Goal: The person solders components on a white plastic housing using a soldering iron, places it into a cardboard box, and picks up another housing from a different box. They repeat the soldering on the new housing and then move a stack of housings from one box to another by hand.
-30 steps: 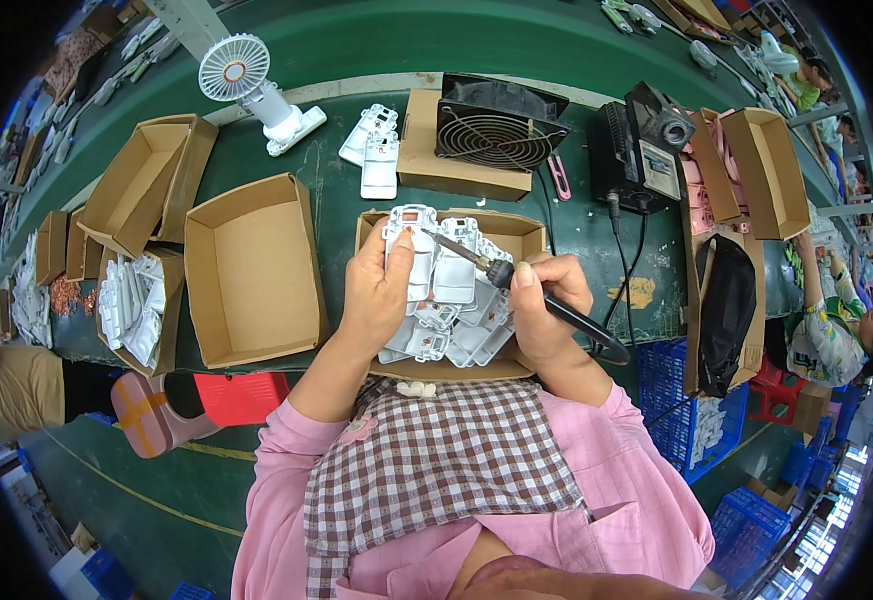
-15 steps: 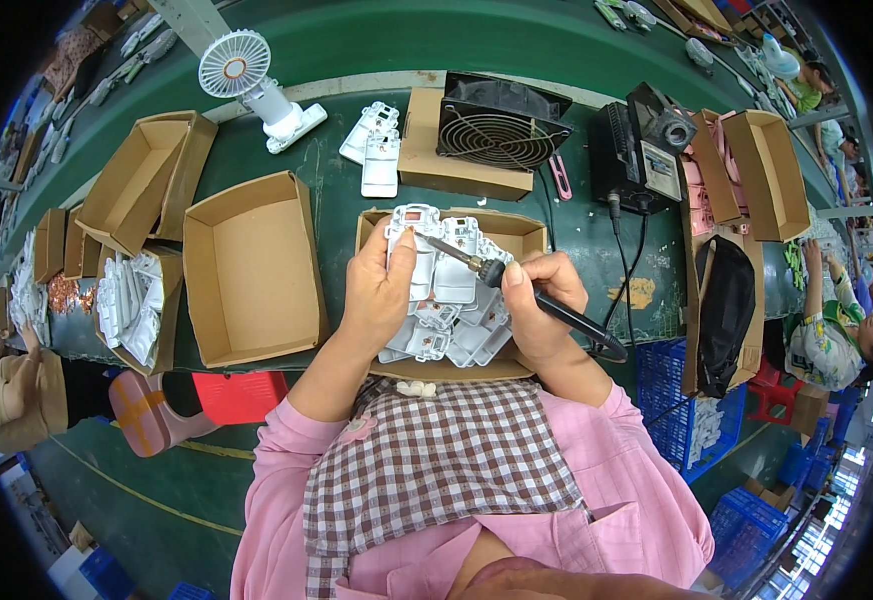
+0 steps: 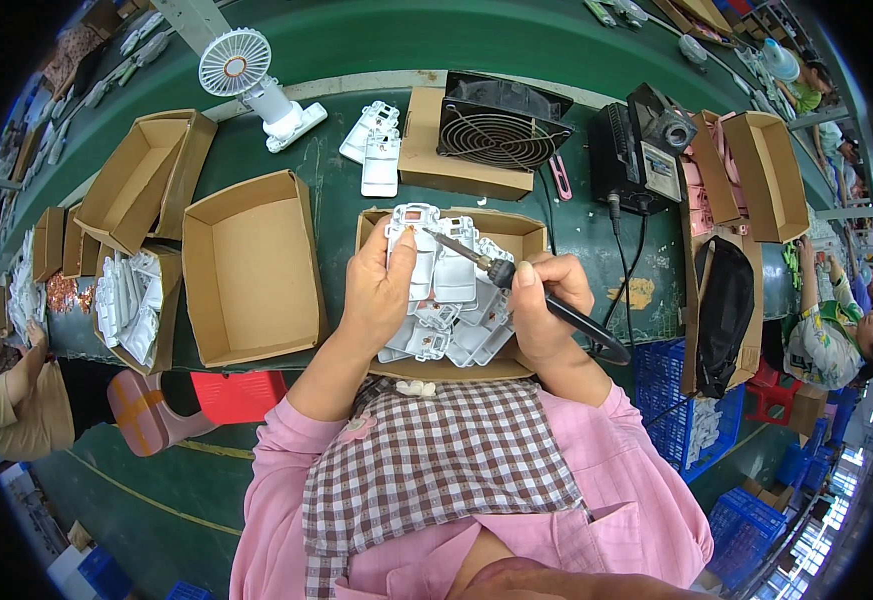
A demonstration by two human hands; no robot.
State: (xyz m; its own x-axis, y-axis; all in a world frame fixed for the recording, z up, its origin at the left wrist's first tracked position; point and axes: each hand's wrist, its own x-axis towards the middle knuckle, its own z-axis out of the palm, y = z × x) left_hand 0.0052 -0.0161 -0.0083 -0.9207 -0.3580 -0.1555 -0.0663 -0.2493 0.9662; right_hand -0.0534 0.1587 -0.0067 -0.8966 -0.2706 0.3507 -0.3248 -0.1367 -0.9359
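Observation:
My left hand [image 3: 381, 283] grips a white plastic housing [image 3: 419, 288] by its left side, with the thumb near its upper end. In my right hand [image 3: 549, 305] is a soldering iron [image 3: 582, 322] with a black handle, held like a pen. Its metal tip points up and left, close to the upper part of the housing; whether it touches cannot be made out. Beneath the hands stands a cardboard box [image 3: 532, 237] holding several more white plastic housings [image 3: 482, 335].
An empty-looking cardboard box [image 3: 254, 280] stands to the left, near a box of white parts [image 3: 129, 300]. A white desk fan [image 3: 237, 65], a black box fan [image 3: 505, 125] and a black soldering station [image 3: 637, 155] line the back. Co-workers sit at both sides.
My right hand has shifted slightly right, drawing the soldering iron's tip a little away from the housing's upper end. My left hand stays put. The co-worker at left has moved an arm.

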